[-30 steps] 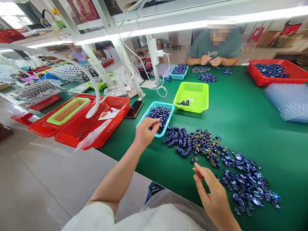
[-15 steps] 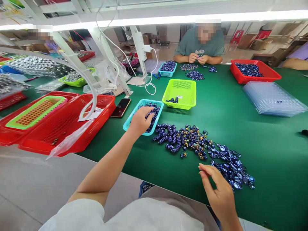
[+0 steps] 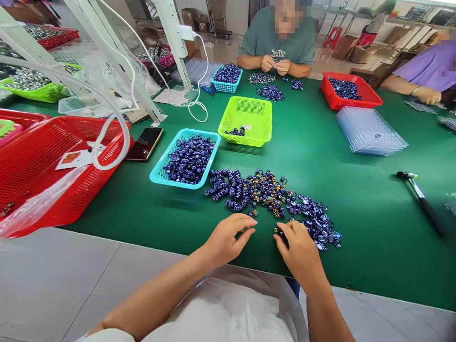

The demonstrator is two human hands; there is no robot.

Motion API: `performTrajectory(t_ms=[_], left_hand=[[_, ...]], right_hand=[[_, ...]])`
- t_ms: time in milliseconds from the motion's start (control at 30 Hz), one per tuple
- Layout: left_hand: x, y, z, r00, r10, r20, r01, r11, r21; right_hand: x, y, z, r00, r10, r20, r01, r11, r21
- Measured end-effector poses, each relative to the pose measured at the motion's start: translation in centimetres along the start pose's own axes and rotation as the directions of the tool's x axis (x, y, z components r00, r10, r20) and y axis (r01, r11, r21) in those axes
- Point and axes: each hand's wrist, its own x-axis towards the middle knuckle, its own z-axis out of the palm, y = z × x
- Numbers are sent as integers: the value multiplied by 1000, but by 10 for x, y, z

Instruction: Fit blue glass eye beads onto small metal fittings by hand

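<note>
My left hand [image 3: 228,240] is over the green table just in front of the pile, thumb and fingers apart, with nothing visible between them. Close by, my right hand [image 3: 299,249] pinches a small dark-blue and orange piece [image 3: 277,231] at its fingertips. Beyond the hands lie shiny dark-blue pieces in three groups: stacked coil-like rows [image 3: 235,185] at the left, ringed pieces with orange parts [image 3: 269,187] in the middle, and flat round glossy pieces [image 3: 318,221] beside my right hand. A light-blue basket [image 3: 156,175] full of loose dark-blue ringed pieces [image 3: 190,159] stands left of them.
Behind the pile stands a lime-green basket [image 3: 261,116]. Red trays [image 3: 81,190], a phone [image 3: 145,144] and a white lamp stand [image 3: 114,57] occupy the left. To the right are stacked clear trays [image 3: 370,133], a red basket [image 3: 372,99] and a hammer [image 3: 422,197]. Two people sit across.
My left hand has left the light-blue basket and come back beside my right hand. My right hand has moved towards the pile and now pinches a small piece. The view has shifted right and down.
</note>
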Motion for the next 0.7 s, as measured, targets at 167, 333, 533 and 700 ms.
performTrajectory(t_ms=[167,333,533,700], left_hand=[[-4,8,12,998,-51,42,54,996,-73],[-1,14,22,951,-284,119,303,933,-196],[4,15,20,826,-502,257,542,583,-605],[7,17,4,816,-485,313,557,517,-651]], right_hand=[[4,-3,8,998,-51,-37,51,999,-16],[5,-14,12,991,-73,-115,82,993,82],[0,-39,19,960,-51,-276,118,965,232],[0,-50,12,965,10,-264,110,894,435]])
